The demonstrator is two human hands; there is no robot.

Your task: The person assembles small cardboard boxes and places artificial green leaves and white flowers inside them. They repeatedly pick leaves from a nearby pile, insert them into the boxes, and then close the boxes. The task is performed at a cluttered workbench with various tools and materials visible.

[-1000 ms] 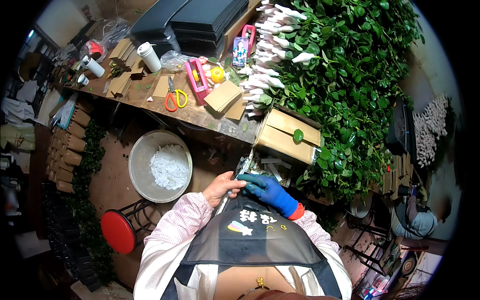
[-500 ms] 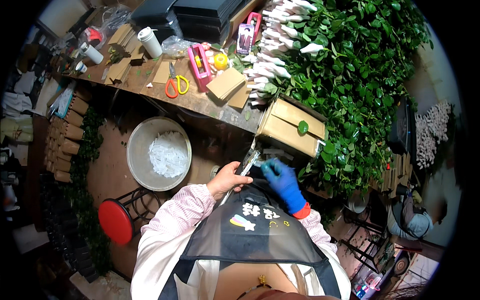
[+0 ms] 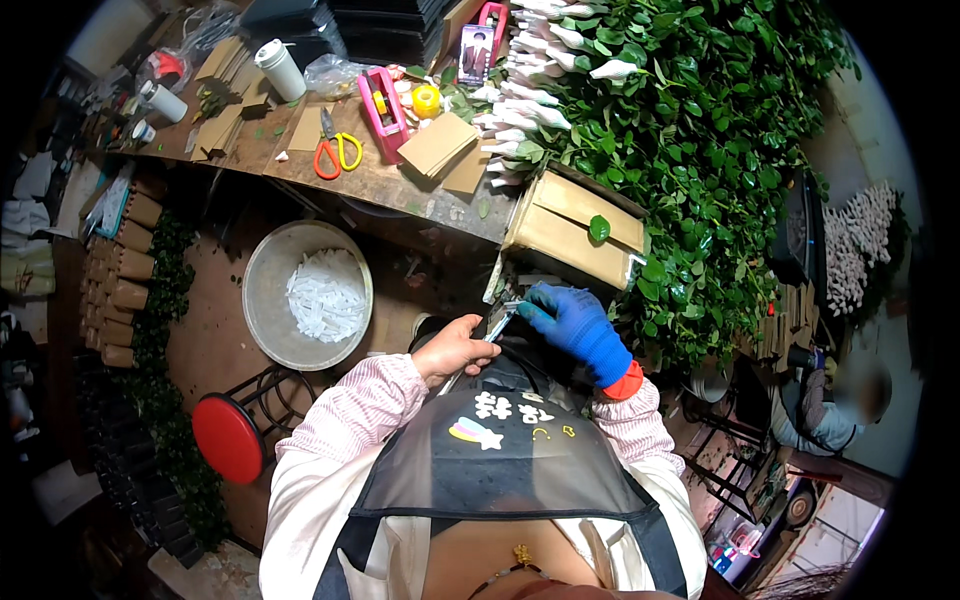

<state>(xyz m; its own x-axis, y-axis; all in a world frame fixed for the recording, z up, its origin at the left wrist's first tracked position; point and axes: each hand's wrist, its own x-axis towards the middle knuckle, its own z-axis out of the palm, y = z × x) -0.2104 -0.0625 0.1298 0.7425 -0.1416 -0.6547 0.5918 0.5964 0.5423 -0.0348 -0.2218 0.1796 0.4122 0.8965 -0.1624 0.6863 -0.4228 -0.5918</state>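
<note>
My bare left hand point(image 3: 455, 350) is closed around a thin bundle of long whitish strips point(image 3: 497, 325), held aslant in front of my dark apron. At the bundle's far end, my right hand point(image 3: 580, 332), in a blue glove, has its fingers pinched together against the strips. Exactly what lies between those fingertips is too small to make out. Just beyond both hands is a brown cardboard box point(image 3: 570, 232) with a green leaf on top. A round bin point(image 3: 262, 335) with many white strips in it stands on the floor to the left.
The wooden table point(image 3: 385, 190) bears scissors point(image 3: 328, 155), a pink tape dispenser point(image 3: 384, 115), cardboard pieces point(image 3: 438, 145) and a white cup point(image 3: 279, 70). Leafy stems point(image 3: 720, 170) with white-wrapped heads are piled at right. A red stool point(image 3: 228, 437) stands left; another person point(image 3: 825, 400) is far right.
My gloved right hand has come in to the bundle's far end, its fingers drawn together. My left hand keeps its grip. The whole view has shifted slightly.
</note>
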